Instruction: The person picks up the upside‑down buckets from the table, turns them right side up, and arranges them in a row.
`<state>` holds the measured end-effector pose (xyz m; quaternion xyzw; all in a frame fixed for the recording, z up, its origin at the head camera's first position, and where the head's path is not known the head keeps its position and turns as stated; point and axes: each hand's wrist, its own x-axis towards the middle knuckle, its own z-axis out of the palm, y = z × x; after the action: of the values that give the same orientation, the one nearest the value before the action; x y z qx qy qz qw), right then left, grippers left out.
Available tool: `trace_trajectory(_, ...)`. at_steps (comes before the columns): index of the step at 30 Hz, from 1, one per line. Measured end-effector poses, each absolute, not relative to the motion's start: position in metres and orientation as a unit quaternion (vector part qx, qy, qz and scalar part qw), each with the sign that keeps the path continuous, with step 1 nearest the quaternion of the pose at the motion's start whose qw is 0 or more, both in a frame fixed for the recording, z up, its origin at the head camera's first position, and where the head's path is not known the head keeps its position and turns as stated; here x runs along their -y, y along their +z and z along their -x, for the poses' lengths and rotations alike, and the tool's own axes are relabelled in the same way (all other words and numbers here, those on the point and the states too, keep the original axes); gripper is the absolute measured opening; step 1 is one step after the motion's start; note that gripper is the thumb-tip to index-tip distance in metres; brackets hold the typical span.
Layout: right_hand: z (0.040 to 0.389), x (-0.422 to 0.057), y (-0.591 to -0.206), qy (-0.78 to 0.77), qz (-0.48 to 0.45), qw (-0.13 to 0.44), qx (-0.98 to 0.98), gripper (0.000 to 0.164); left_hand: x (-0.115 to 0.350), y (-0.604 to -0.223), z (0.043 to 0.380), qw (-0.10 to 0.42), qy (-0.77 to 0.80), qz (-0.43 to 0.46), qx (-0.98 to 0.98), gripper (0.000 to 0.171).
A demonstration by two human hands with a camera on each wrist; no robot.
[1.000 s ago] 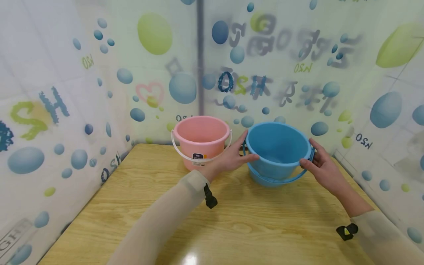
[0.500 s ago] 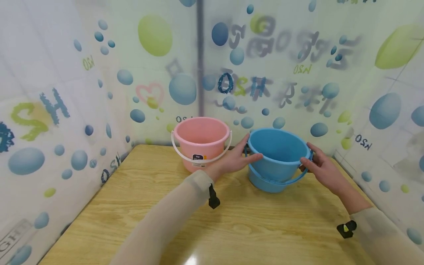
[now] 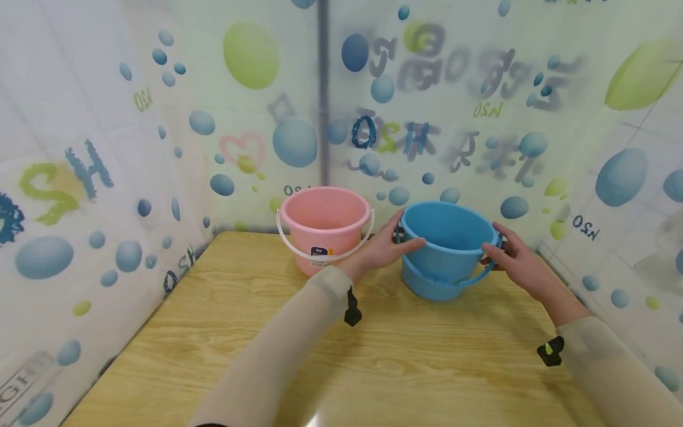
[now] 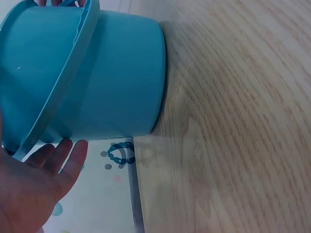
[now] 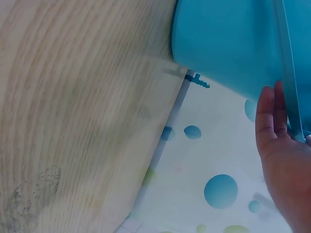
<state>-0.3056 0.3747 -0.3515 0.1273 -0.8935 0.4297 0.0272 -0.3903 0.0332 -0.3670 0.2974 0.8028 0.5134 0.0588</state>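
A blue bucket (image 3: 440,258) stands at the back right of the table, its handle hanging down across the front. My left hand (image 3: 386,246) holds its rim on the left, thumb along the outside front. On the opposite side my right hand (image 3: 514,258) grips the rim near the handle joint. In the left wrist view, the fingers of the left hand (image 4: 36,184) lie under the rim of the bucket (image 4: 116,73). The right wrist view shows the right hand (image 5: 286,160) with fingers against the bucket's wall (image 5: 223,48). The base appears to meet the tabletop.
A pink bucket (image 3: 325,237) with a white handle and a label stands just left of the blue one, behind my left forearm. The wooden table (image 3: 405,362) backs onto curtain-like walls (image 3: 453,89) printed with bubbles and letters.
The blue bucket was tipped more toward me a second ago; its opening now shows narrower and it stands more upright. Both hands keep their hold on the rim. The pink bucket has stayed put.
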Motion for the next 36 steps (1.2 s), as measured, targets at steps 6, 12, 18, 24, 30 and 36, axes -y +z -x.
trace_trajectory(6, 0.316, -0.378, -0.353, 0.433, -0.126, 0.027, 0.892, 0.081, -0.038, -0.366, 0.397, 0.064, 0.515, -0.280, -0.808, 0.106)
trace_trajectory(12, 0.320, -0.379, -0.352, 0.430, -0.124, 0.022, 0.894, 0.082, -0.040, -0.364, 0.400, 0.073, 0.520, -0.268, -0.808, 0.107)
trace_trajectory(18, 0.321, -0.377, -0.349, 0.420, -0.118, 0.025, 0.899, 0.083, -0.040, -0.362, 0.404, 0.078, 0.511, -0.264, -0.814, 0.106)
trace_trajectory(24, 0.321, -0.378, -0.347, 0.423, -0.114, 0.023, 0.899, 0.083, -0.041, -0.358, 0.406, 0.082, 0.500, -0.260, -0.822, 0.107)
trace_trajectory(30, 0.320, -0.377, -0.347, 0.419, -0.111, 0.028, 0.900, 0.083, -0.041, -0.357, 0.404, 0.085, 0.499, -0.264, -0.821, 0.107)
trace_trajectory(36, 0.320, -0.376, -0.349, 0.413, -0.110, 0.029, 0.904, 0.082, -0.043, -0.365, 0.404, 0.080, 0.505, -0.274, -0.815, 0.107)
